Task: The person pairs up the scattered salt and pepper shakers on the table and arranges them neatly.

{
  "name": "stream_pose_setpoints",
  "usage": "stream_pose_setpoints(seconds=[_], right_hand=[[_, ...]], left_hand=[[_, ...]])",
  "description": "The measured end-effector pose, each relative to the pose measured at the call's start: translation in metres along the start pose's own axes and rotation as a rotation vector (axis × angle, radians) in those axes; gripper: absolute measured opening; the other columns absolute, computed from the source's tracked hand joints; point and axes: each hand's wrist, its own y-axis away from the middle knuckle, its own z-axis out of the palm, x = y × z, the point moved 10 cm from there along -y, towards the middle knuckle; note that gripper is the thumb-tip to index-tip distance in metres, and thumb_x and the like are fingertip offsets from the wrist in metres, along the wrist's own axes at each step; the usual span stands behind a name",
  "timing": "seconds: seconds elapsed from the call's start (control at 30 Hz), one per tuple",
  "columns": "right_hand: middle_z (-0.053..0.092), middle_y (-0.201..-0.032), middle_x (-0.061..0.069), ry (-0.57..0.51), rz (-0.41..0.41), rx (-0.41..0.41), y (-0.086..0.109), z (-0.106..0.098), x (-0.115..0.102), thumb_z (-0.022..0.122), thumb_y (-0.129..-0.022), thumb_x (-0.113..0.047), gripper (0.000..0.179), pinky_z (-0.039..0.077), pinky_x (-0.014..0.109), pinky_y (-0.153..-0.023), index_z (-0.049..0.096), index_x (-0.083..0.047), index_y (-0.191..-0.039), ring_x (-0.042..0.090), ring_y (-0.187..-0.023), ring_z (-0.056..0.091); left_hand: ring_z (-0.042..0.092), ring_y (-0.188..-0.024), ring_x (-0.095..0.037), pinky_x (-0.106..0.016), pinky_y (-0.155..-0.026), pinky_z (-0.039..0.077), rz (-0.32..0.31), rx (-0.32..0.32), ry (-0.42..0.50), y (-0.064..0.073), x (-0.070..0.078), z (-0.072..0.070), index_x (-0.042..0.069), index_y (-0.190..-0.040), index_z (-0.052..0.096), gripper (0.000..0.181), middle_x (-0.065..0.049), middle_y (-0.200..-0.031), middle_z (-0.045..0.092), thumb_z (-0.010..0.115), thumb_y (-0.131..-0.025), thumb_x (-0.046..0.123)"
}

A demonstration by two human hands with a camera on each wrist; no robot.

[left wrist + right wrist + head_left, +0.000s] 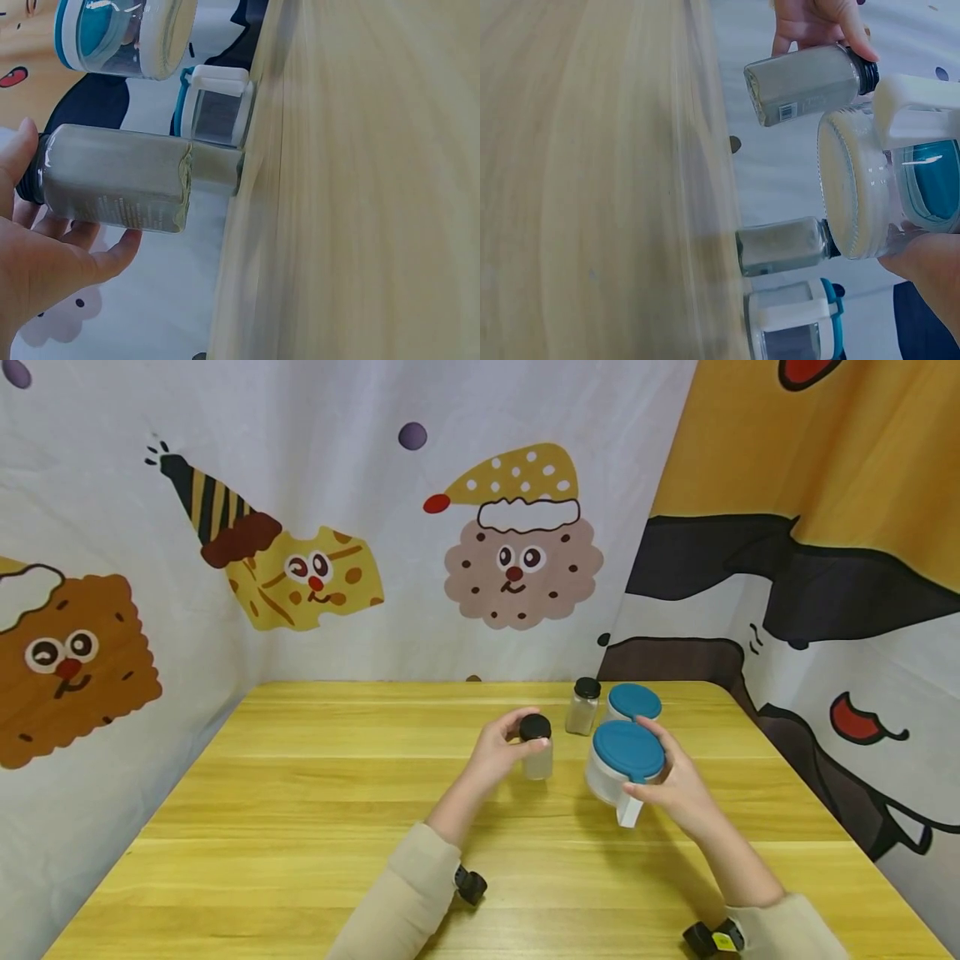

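My left hand (pixel 501 750) grips a square clear jar (pixel 537 766) by its black lid, fingers and thumb around the top. In the left wrist view this jar (pixel 112 176) hangs above the table, its contents pale grey. My right hand (pixel 684 789) holds a round clear seasoning container (pixel 628 750) with a blue lid and white handle, also raised off the table. The right wrist view shows the underside of that container (pixel 840 187). Behind them a second black-lidded jar (pixel 582 713) and a second blue-lidded container (pixel 634 700) stand upright on the table.
The wooden table (pixel 300 827) reaches back to a printed cloth curtain (pixel 337 468), which also hangs along both sides. The two standing pieces are near the table's back edge, right of centre. A small black device (pixel 471 887) is worn at the left cuff.
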Motion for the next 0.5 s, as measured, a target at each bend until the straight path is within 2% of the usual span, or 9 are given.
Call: stream_pose_setpoints(seconds=[0.1, 0.2, 0.5], right_hand=[[0.028, -0.142, 0.028, -0.012, -0.015, -0.002, -0.002, 0.003, -0.003, 0.073, -0.075, 0.008, 0.092, 0.045, 0.017, -0.084, 0.024, -0.008, -0.15, 0.022, -0.115, 0.043], [0.029, -0.141, 0.027, -0.022, -0.02, 0.0, -0.003, 0.005, -0.004, 0.073, -0.075, 0.009, 0.091, 0.046, 0.017, -0.083, 0.026, -0.011, -0.15, 0.015, -0.112, 0.045], [0.032, -0.14, 0.026, -0.032, -0.043, -0.019, -0.006, 0.013, -0.008, 0.073, -0.074, 0.008, 0.091, 0.048, 0.021, -0.083, 0.028, -0.017, -0.149, 0.017, -0.112, 0.048]], left_hand=[[0.058, -0.103, -0.021, -0.035, -0.086, 0.048, 0.019, -0.004, -0.004, 0.009, 0.013, -0.002, 0.007, -0.127, 0.061, 0.043, -0.006, -0.111, 0.065, 0.072, -0.086, 0.005], [0.058, -0.102, -0.021, -0.035, -0.086, 0.047, 0.026, -0.007, -0.017, 0.011, 0.016, -0.005, 0.008, -0.127, 0.061, 0.043, -0.006, -0.11, 0.065, 0.073, -0.085, 0.006], [0.058, -0.102, -0.02, -0.035, -0.084, 0.048, 0.02, -0.015, -0.031, 0.014, 0.022, -0.015, 0.011, -0.129, 0.06, 0.044, -0.003, -0.108, 0.064, 0.072, -0.086, 0.007]])
